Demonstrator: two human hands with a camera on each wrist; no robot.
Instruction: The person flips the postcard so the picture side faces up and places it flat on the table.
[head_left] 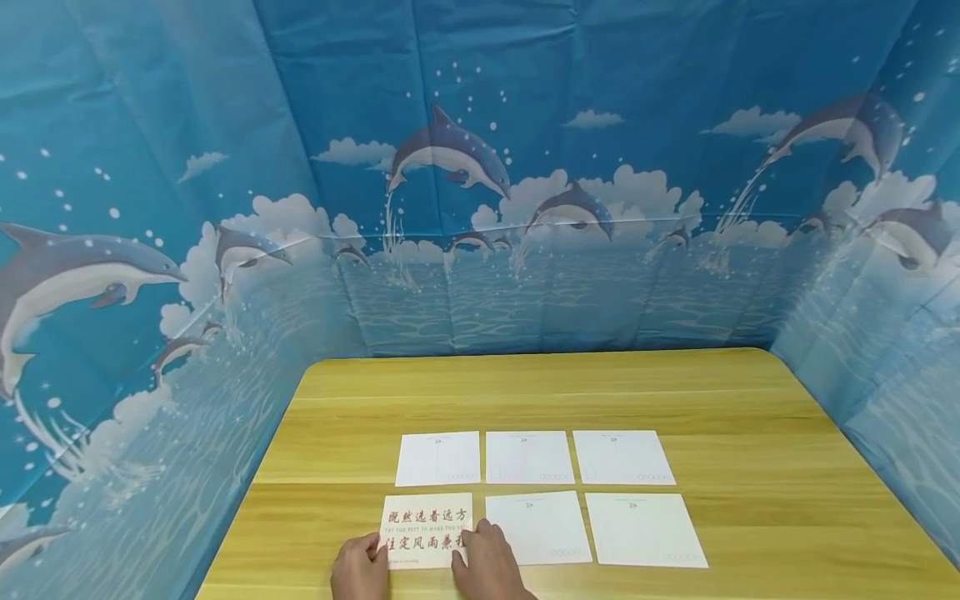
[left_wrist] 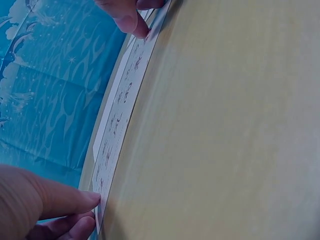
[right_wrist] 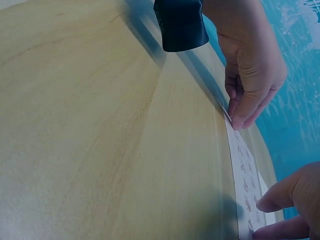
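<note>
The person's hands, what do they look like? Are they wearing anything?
The left hand and right hand are bare: no gloves, and no rings that I can see. The right wrist view shows a dark, rounded piece beside the left arm, but I can't tell whether it's a cuff or a camera. No sleeves show in the head view.

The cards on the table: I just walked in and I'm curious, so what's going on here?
A person's left hand pinches the left edge of a card with red lettering, while the right hand touches its right side. That card is at the near left of two rows of three on the table. The five other cards show mostly blank faces.
</note>
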